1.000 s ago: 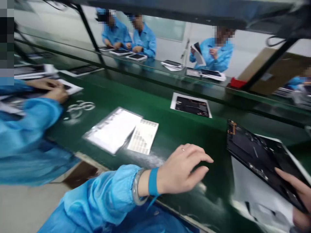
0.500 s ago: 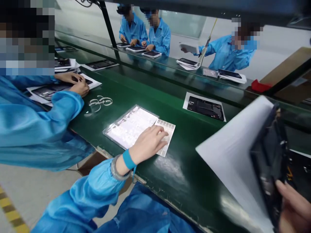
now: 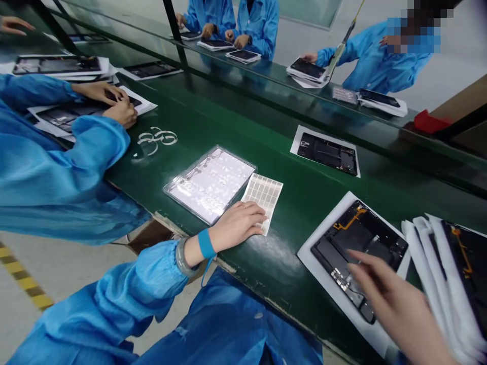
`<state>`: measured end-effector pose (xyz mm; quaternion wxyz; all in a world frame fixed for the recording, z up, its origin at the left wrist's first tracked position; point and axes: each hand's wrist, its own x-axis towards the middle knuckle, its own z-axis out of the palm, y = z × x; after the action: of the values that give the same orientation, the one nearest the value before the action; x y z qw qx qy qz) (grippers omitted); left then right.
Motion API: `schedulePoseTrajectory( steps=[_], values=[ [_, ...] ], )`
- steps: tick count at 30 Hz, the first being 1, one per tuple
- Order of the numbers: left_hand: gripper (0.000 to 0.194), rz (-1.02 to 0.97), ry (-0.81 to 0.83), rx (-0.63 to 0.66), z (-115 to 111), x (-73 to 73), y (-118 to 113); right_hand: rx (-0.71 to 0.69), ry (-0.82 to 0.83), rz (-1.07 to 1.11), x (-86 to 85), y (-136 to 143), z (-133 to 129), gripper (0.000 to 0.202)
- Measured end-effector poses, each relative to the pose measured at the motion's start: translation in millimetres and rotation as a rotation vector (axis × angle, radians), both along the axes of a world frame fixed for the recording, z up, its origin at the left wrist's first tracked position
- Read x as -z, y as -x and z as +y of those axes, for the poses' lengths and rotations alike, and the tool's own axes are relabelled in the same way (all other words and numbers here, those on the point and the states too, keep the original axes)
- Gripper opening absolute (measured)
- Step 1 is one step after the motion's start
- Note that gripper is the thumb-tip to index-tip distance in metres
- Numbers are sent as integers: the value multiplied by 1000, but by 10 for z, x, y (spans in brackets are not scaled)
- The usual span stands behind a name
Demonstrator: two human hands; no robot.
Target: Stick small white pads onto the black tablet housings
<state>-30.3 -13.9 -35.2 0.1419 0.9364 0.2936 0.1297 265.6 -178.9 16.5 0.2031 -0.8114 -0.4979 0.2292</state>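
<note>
Right hand [image 3: 397,299], fingers parted, empty, hangs over orange-ribboned black shell [image 3: 352,235], lower right; centre, left hand [image 3: 236,225] curls on gridded sheet [image 3: 265,191], grip unclear.

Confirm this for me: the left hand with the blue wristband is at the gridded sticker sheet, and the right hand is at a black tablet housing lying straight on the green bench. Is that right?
Not quite: the head view shows the black tablet housing at the right hand lying on a white sheet, not straight on the green bench. The rest is right.
</note>
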Motion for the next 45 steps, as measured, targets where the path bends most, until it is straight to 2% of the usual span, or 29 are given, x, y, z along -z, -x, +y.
schedulePoseTrajectory(
  steps=[2, 3, 6, 11, 16, 20, 24, 26, 28, 30, 32, 34, 36, 38, 41, 45],
  values=[
    [18, -8, -14, -11, 13, -10, -24, -340, -34, -62, -22, 406, 296, 31],
    [15, -17, -23, -18, 20, -13, -37, -454, -70, -99, -7, 574, 437, 28],
    [16, -43, -46, -29, 45, -10, -72, -644, -170, -234, 88, 893, 774, 24],
    [23, -16, -142, -10, 109, 25, -104, -735, -221, -448, 218, 1067, 1060, 20],
    [28, 6, -208, 43, 154, 25, -121, -761, -180, -494, 248, 1095, 1151, 16],
    [30, 23, -196, 55, 163, -2, -136, -773, -170, -480, 230, 1073, 1182, 15],
    [26, 24, -117, 65, 184, -21, -136, -808, -155, -524, 199, 1134, 1178, 19],
    [27, 27, -74, 68, 198, -36, -114, -804, -211, -488, 161, 1123, 1140, 23],
    [27, 15, -38, 78, 195, -70, -78, -753, -276, -313, 101, 994, 1070, 22],
    [31, -4, -13, 94, 163, -127, -55, -605, -286, -57, 33, 728, 963, 19],
    [40, -32, -23, 109, 91, -192, -83, -391, -221, 153, -14, 380, 820, 19],
    [37, -63, -68, 132, -26, -243, -200, -203, -105, 254, -14, 53, 656, 25],
    [25, -81, -120, 203, -184, -256, -411, -113, -2, 279, 44, -171, 503, 29],
    [18, -63, -157, 304, -356, -220, -679, -113, 24, 257, 142, -277, 384, 29],
    [19, -20, -190, 416, -551, -104, -1040, -165, -47, 204, 290, -293, 266, 27],
    [21, 5, -210, 463, -622, 9, -1234, -176, -84, 155, 395, -260, 180, 21]
  ],
)
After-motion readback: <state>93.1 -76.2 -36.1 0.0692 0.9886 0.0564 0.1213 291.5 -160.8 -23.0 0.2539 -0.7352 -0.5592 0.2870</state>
